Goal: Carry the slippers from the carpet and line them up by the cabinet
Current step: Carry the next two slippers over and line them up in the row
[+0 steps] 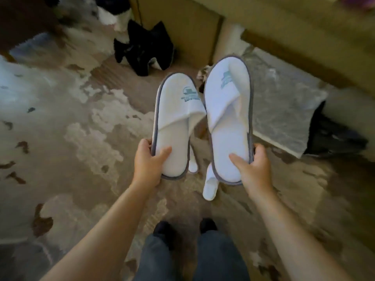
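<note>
Head view, looking down past both forearms.

Left hand (149, 159) clamped on heel end of left slipper (176, 122): thumb on insole, fingers under the grey-trimmed edge. Right hand (254, 163) clamped likewise on heel of right slipper (228, 110).

Both slippers held off the patterned carpet (67, 134), soles down, toes pointing away from the body. Long axes roughly parallel; inner edges touching or nearly so near the uppers. Right slipper reaching further forward than left.

More white slippers (210, 185) lying on carpet below the held pair, partly hidden; count unclear.

Brown panel, probably the cabinet (182, 27), ahead and slightly left of the toes. Toes already aimed that way; neither hand clearly nearer. Carry stage, line-up not yet done.

Dark bag (144, 49) on the floor by the panel's foot.
</note>
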`<state>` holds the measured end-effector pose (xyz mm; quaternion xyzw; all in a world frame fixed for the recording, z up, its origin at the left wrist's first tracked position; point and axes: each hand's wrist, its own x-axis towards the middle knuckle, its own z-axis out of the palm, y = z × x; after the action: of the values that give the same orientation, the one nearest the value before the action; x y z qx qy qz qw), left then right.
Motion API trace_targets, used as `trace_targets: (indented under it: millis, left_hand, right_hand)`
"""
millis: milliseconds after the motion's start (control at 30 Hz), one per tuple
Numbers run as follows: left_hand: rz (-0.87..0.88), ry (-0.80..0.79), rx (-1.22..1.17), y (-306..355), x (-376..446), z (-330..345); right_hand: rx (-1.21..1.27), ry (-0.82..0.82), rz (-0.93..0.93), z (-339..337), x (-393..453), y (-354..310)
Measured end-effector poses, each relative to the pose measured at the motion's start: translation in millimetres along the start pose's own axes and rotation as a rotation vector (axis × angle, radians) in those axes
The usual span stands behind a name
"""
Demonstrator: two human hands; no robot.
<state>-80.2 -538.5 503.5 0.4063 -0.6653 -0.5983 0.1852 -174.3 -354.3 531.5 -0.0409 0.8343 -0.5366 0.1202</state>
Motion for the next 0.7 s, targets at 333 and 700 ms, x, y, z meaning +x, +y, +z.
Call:
trace_targets:
  millis: [333,700]
  left_hand:
    - [0.275,-0.818,0.220,75.3,-121.6,233.2]
    - [0.433,-1.320,0.309,64.4,-389.3,441.4]
  right_hand:
    - [0.221,0.759,0.363,-228.7,-116.6,71.0]
    - [0.285,1.325,0.477,-438.9,-262.9,175.4]
